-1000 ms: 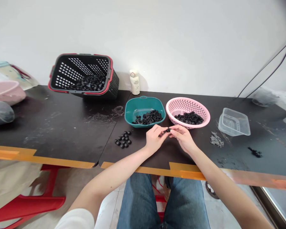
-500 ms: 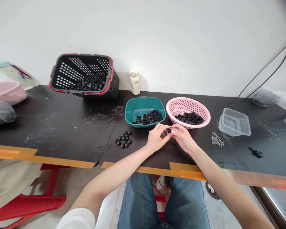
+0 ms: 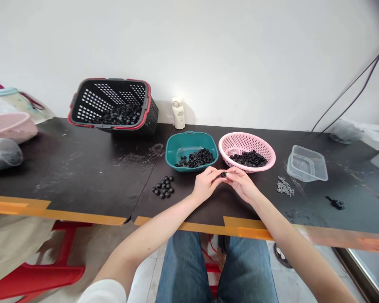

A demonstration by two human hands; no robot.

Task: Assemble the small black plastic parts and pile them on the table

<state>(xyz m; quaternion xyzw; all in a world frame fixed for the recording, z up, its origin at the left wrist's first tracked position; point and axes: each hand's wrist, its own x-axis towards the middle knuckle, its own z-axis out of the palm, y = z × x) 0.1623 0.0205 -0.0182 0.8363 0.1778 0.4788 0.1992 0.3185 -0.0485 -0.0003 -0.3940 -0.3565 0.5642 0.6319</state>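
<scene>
Between my fingertips is a small round black part (image 3: 223,174), partly covered by the fingers. My left hand (image 3: 206,183) pinches it from the left, and my right hand (image 3: 241,184) grips it from the right. Just behind the hands stand a teal basin (image 3: 171,156) and a pink sieve basket (image 3: 268,152), each with a heap of small black parts. Several black domed round pieces (image 3: 163,187) lie in a loose group on the table, left of my left hand.
A dark basket with red trim (image 3: 150,111) holds more black pieces at back left. A white bottle (image 3: 178,114) stands by the wall. To the right are small grey pins (image 3: 284,186), a clear plastic box (image 3: 318,168) and a black cluster (image 3: 336,203). Orange tape (image 3: 91,216) lines the table edge.
The view has shifted slightly. Both hands stay together on the small black part, with the fingers now closed more tightly around it and less of it showing.
</scene>
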